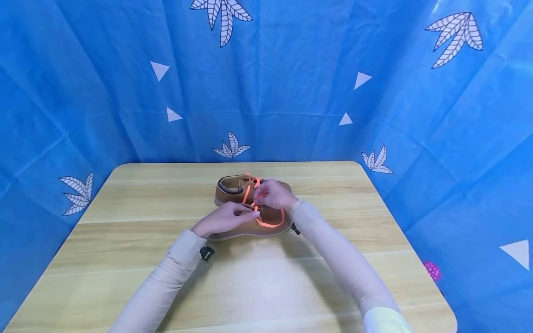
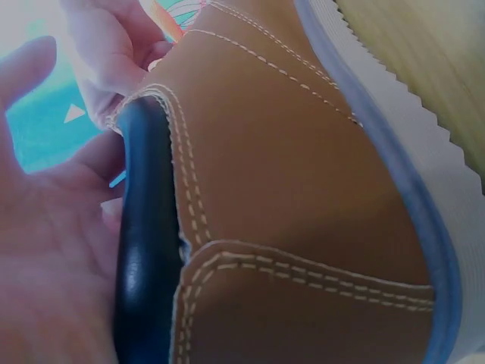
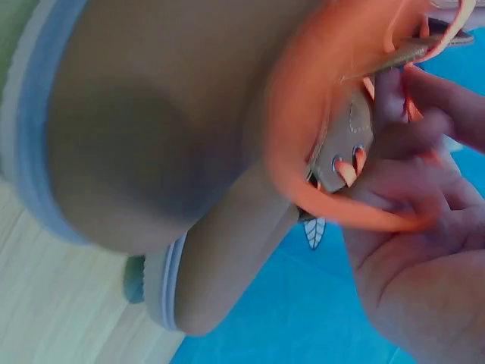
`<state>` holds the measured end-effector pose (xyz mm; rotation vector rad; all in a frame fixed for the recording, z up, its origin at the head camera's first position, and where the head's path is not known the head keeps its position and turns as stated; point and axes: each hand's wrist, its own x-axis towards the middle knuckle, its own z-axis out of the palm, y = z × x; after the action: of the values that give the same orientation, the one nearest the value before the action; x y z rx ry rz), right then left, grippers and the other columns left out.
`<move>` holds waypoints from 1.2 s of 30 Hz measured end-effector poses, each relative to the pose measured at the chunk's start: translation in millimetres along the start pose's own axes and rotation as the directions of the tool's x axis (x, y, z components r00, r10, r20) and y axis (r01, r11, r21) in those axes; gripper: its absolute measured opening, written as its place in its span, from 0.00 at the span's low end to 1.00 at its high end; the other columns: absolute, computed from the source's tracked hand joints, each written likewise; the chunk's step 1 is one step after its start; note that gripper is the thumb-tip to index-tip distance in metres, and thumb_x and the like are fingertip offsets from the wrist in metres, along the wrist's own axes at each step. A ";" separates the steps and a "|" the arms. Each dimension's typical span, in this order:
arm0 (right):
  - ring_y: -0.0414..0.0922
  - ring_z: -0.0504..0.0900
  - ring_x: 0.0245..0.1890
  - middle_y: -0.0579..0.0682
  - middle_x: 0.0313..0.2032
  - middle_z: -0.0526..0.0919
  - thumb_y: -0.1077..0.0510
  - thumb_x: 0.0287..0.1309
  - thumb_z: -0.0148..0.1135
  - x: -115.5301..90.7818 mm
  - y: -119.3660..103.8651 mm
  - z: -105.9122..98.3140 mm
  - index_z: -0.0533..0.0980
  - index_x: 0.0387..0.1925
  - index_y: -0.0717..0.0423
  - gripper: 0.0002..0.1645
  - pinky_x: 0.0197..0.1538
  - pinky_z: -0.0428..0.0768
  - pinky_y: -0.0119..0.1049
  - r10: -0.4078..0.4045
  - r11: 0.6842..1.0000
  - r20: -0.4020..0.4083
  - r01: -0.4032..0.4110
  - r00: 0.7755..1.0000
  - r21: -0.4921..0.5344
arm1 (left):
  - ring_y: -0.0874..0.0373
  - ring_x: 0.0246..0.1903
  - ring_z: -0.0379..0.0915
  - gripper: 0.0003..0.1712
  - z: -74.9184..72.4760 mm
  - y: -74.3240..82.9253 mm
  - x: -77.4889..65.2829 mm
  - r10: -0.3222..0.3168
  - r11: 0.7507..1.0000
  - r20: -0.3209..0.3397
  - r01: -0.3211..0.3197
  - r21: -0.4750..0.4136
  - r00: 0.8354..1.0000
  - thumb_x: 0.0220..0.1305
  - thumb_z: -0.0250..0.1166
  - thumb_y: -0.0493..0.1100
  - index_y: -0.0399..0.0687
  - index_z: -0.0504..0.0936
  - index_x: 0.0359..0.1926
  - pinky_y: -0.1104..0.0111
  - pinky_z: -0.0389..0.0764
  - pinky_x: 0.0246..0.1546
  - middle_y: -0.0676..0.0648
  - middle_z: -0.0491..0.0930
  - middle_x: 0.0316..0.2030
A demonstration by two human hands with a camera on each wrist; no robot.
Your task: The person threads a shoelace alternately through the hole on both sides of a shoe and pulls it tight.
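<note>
A brown shoe (image 1: 237,229) with an orange lace (image 1: 269,225) stands nearest on the table, toe to the right. My left hand (image 1: 226,216) is over its opening, thumb stretched toward the lace. In the left wrist view its palm (image 2: 57,250) lies beside the dark padded collar (image 2: 144,243), which partly hides the fingers; I cannot tell what they grip. Above the lacing, my right hand (image 1: 272,195) pinches the lace, and a blurred orange loop (image 3: 292,152) hangs across the right wrist view, before the toe.
Behind the near shoe stands a second brown shoe (image 1: 222,196), also orange-laced, partly covered by my right hand. Both are on a light wooden table (image 1: 137,259). A blue patterned curtain (image 1: 266,92) surrounds the table's back and sides.
</note>
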<state>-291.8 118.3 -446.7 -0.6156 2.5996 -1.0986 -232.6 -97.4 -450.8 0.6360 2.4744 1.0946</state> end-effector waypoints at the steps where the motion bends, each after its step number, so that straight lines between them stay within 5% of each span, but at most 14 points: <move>1: 0.42 0.85 0.39 0.51 0.41 0.90 0.60 0.63 0.71 -2.2 2.4 -1.5 0.86 0.41 0.57 0.06 0.43 0.82 0.32 -0.013 1.000 0.002 0.013 1.000 -0.004 | 0.60 0.50 0.82 0.26 -0.2 -0.3 -0.2 0.001 1.000 -0.008 -0.001 -0.013 1.000 0.70 0.61 0.68 0.59 0.89 0.53 0.60 0.81 0.54 0.55 0.89 0.48; 4: 0.47 0.86 0.52 0.52 0.52 0.89 0.53 0.63 0.72 -11.4 14.0 -7.9 0.83 0.53 0.56 0.20 0.56 0.84 0.41 -0.055 0.998 0.053 0.056 0.997 -0.006 | 0.58 0.45 0.83 0.25 -0.3 1.2 -2.0 -0.014 0.999 -0.039 0.013 -0.036 0.999 0.70 0.62 0.66 0.57 0.90 0.50 0.63 0.81 0.47 0.53 0.90 0.43; 8: 0.52 0.72 0.72 0.52 0.72 0.73 0.42 0.55 0.77 -30.1 33.8 -13.1 0.66 0.74 0.53 0.50 0.73 0.72 0.53 -0.048 0.999 0.192 0.043 0.980 0.030 | 0.59 0.39 0.82 0.24 -0.8 8.6 -5.9 -0.052 0.999 -0.105 0.051 -0.009 0.993 0.70 0.62 0.66 0.55 0.92 0.46 0.65 0.79 0.41 0.53 0.90 0.37; 12: 0.49 0.56 0.81 0.48 0.81 0.55 0.48 0.45 0.84 -48.8 48.3 -4.1 0.48 0.83 0.48 0.72 0.81 0.57 0.55 -0.092 0.992 0.270 0.064 0.959 0.109 | 0.60 0.34 0.79 0.25 -0.2 17.7 -8.7 -0.060 0.996 -0.200 0.073 0.055 0.978 0.70 0.62 0.66 0.54 0.92 0.39 0.65 0.75 0.39 0.55 0.87 0.30; 14: 0.49 0.55 0.81 0.48 0.81 0.54 0.55 0.41 0.87 -54.7 52.3 4.1 0.44 0.83 0.49 0.77 0.82 0.54 0.53 -0.140 0.985 0.262 0.108 0.955 0.133 | 0.59 0.29 0.76 0.26 1.1 20.0 -9.6 -0.046 0.994 -0.242 0.067 0.082 0.969 0.71 0.61 0.66 0.52 0.91 0.33 0.65 0.72 0.35 0.54 0.83 0.23; 19: 0.52 0.66 0.77 0.54 0.77 0.64 0.56 0.41 0.87 -59.4 55.3 16.0 0.48 0.82 0.54 0.75 0.79 0.63 0.52 -0.140 0.990 0.141 0.136 0.980 0.037 | 0.57 0.20 0.68 0.23 2.9 28.3 -11.6 -0.023 0.994 -0.315 0.056 0.097 0.949 0.73 0.63 0.58 0.49 0.89 0.27 0.67 0.66 0.24 0.53 0.72 0.14; 25: 0.56 0.63 0.78 0.59 0.80 0.58 0.50 0.42 0.87 -60.1 52.7 16.4 0.46 0.82 0.58 0.76 0.80 0.61 0.51 -0.069 0.994 0.104 0.077 0.992 -0.077 | 0.60 0.20 0.70 0.11 3.5 36.5 -17.6 0.038 0.987 -0.396 0.026 0.156 0.917 0.71 0.67 0.44 0.43 0.91 0.35 0.72 0.70 0.22 0.52 0.79 0.20; 28: 0.55 0.63 0.78 0.59 0.79 0.59 0.49 0.43 0.86 -60.5 51.8 16.5 0.47 0.82 0.60 0.75 0.80 0.60 0.50 -0.072 0.991 0.110 0.084 0.991 -0.101 | 0.59 0.24 0.73 0.08 3.2 44.1 -27.8 0.076 0.981 -0.454 0.015 0.195 0.887 0.68 0.70 0.41 0.41 0.91 0.41 0.69 0.74 0.26 0.51 0.83 0.25; 36: 0.54 0.66 0.77 0.58 0.76 0.66 0.47 0.43 0.86 -59.3 51.7 14.8 0.49 0.81 0.60 0.74 0.80 0.61 0.49 -0.072 0.989 0.096 0.084 0.993 -0.123 | 0.52 0.36 0.79 0.05 2.8 72.4 -66.2 0.223 0.953 -0.577 -0.051 0.299 0.786 0.60 0.77 0.42 0.45 0.91 0.34 0.63 0.78 0.37 0.48 0.89 0.32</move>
<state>-248.6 169.5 -490.5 -0.7831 2.6006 -0.9098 -157.6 -87.7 -388.3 0.6194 3.2234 1.1627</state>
